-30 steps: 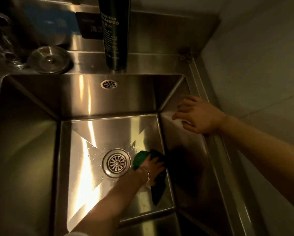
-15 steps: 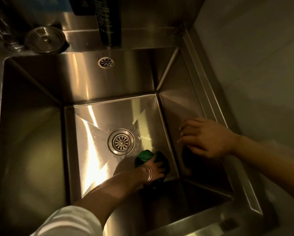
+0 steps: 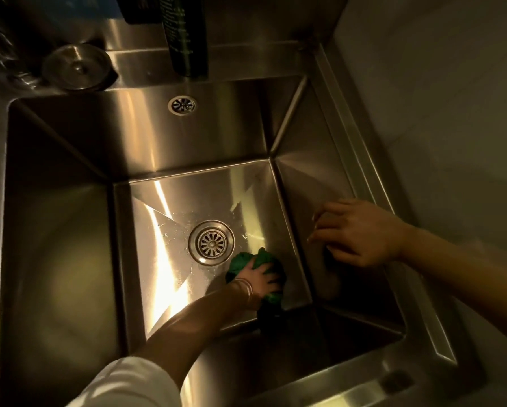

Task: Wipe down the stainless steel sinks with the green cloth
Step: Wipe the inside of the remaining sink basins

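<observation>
A deep stainless steel sink fills the view, with a round drain in its floor. My left hand, bangles on the wrist, presses a bunched green cloth onto the sink floor just right of the drain, near the front right corner. My right hand rests with fingers spread on the sink's right wall and rim, holding nothing.
A dark bottle stands on the back ledge above the overflow hole. A round metal lid lies at the back left. A pale wall runs along the right side.
The view has shifted down and nearer. My left hand has drawn the cloth toward the front of the sink floor. My right hand has slid down the right rim toward me.
</observation>
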`<state>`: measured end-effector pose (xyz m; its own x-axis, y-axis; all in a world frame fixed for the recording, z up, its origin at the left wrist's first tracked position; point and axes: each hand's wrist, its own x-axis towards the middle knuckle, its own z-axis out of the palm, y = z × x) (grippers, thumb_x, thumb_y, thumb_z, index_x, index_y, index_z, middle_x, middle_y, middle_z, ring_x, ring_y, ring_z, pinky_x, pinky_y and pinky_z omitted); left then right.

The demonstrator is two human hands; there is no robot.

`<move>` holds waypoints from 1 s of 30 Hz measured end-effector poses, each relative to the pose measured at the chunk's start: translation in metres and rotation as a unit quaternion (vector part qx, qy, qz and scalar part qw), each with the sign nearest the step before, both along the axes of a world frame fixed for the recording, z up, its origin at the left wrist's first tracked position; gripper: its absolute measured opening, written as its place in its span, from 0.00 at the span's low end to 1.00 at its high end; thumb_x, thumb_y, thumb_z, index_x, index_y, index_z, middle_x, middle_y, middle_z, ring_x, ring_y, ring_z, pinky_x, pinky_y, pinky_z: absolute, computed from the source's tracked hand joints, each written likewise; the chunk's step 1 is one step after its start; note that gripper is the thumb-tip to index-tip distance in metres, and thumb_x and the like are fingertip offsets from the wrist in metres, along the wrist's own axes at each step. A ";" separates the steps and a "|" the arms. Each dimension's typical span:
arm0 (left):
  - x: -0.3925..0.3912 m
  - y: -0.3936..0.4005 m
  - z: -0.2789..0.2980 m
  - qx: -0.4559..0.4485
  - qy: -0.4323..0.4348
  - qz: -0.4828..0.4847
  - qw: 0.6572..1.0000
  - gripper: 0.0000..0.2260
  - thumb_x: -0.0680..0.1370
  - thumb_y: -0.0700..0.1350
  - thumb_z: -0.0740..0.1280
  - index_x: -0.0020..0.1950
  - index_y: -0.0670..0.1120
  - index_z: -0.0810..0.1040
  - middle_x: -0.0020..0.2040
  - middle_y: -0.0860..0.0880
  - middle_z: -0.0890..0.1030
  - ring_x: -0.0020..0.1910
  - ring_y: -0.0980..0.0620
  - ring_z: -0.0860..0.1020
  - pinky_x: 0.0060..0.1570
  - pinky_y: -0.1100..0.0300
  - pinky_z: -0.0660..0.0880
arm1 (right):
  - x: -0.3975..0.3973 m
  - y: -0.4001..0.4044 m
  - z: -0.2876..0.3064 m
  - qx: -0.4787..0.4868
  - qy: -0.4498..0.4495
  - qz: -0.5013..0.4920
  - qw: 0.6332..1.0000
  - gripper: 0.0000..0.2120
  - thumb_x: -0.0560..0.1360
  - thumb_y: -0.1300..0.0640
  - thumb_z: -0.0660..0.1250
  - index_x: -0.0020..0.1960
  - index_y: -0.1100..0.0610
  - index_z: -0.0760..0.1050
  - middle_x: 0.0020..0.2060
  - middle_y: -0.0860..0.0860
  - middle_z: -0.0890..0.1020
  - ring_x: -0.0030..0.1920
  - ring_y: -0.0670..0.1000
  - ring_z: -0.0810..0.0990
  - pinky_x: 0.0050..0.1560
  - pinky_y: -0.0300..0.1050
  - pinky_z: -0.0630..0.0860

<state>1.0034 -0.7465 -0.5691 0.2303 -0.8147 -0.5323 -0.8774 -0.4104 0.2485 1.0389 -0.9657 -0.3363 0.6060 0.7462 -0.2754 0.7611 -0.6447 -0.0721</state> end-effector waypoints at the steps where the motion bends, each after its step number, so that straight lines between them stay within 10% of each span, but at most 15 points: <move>1: 0.002 0.012 0.000 0.009 0.002 -0.002 1.000 0.24 0.79 0.50 0.61 0.74 0.53 0.61 0.76 0.50 0.57 0.76 0.44 0.50 0.71 0.36 0.44 | -0.001 0.001 0.000 0.000 -0.002 0.005 1.000 0.18 0.70 0.47 0.58 0.53 0.51 0.79 0.45 0.48 0.82 0.54 0.52 0.77 0.52 0.44 0.71; 9: 0.006 0.057 0.091 0.021 0.023 0.017 0.999 0.35 0.75 0.48 0.66 0.77 0.57 0.50 0.78 0.54 0.49 0.76 0.44 0.45 0.71 0.36 0.43 | -0.002 0.025 0.001 -0.058 -0.006 -0.038 0.998 0.22 0.68 0.50 0.63 0.62 0.51 0.76 0.59 0.50 0.79 0.58 0.53 0.77 0.55 0.47 0.74; 16: 0.026 0.169 0.195 0.093 -0.080 0.028 0.992 0.25 0.79 0.48 0.58 0.76 0.52 0.59 0.76 0.52 0.58 0.77 0.51 0.48 0.71 0.48 0.34 | -0.013 0.113 -0.084 -0.049 0.196 -0.005 0.979 0.30 0.75 0.52 0.64 0.74 0.56 0.59 0.74 0.57 0.59 0.70 0.59 0.64 0.68 0.52 0.65; 25: 0.026 0.296 0.248 -0.037 -0.196 0.166 0.966 0.20 0.73 0.50 0.55 0.57 0.48 0.82 0.55 0.49 0.82 0.61 0.49 0.77 0.70 0.51 0.54 | -0.036 0.180 -0.183 -0.121 0.416 -0.175 0.884 0.52 0.67 0.37 0.69 0.75 0.45 0.36 0.73 0.57 0.30 0.70 0.72 0.32 0.71 0.67 0.38; 30: 0.027 0.302 0.240 -0.093 -0.182 0.185 0.961 0.19 0.73 0.48 0.55 0.54 0.49 0.83 0.52 0.54 0.83 0.63 0.51 0.76 0.72 0.52 0.56 | -0.052 0.185 -0.203 -0.200 0.287 -0.104 0.931 0.45 0.71 0.43 0.69 0.76 0.44 0.41 0.74 0.53 0.32 0.69 0.75 0.34 0.68 0.72 0.53</move>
